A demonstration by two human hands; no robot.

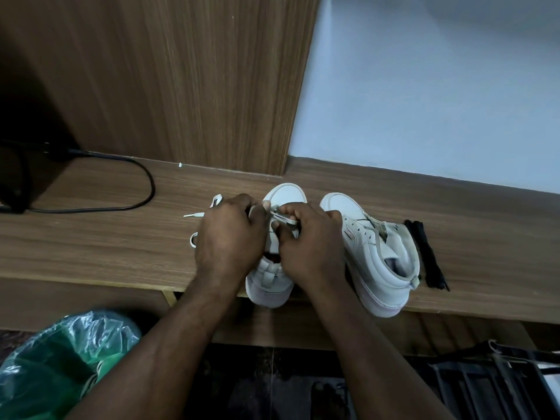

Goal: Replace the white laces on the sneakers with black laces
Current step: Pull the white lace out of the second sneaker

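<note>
Both hands are on the centre sneaker (285, 194), mid-frame, its toe toward the upper edge and its heel slightly over the front edge of the counter (91, 244).

- Left hand (230, 237): over the sneaker's left side, fingers curled. Thumb and forefinger pinch the white lace (283, 218) near the toe-end eyelets. Grip narrow, holding lace.
- Right hand (312, 244): on the sneaker's right side, fingers curled round the same lace, with a flat run of it across the fingertips. Grip narrow, holding lace.
- The hands cover the eyelets, so which one the lace runs through can't be read. It looks like the lowest rows.

Slack from the white lace spills onto the counter left of the left hand. There is a loop by the knuckles and another lower down beside the wrist. The aglet (194, 214) lies flat and points toward the left edge.

The second sneaker (378, 259) stands just right of the first, toe also toward the upper edge. Its high-top collar is open and a strap crosses the ankle. The right hand sits right against its inner side.

The black laces (424, 253) lie in a bundle on the counter just right of the second sneaker, right of centre. Neither hand touches them.

Other things:
- A black cable (145, 189) loops across the counter at left.
- A wood panel (181, 86) fills the upper left and a pale wall (424, 86) the upper right.
- A green plastic bag (54, 365) sits lower left, below the counter edge.
- A dark rack (500, 380) is at lower right, too dim to make out.
</note>
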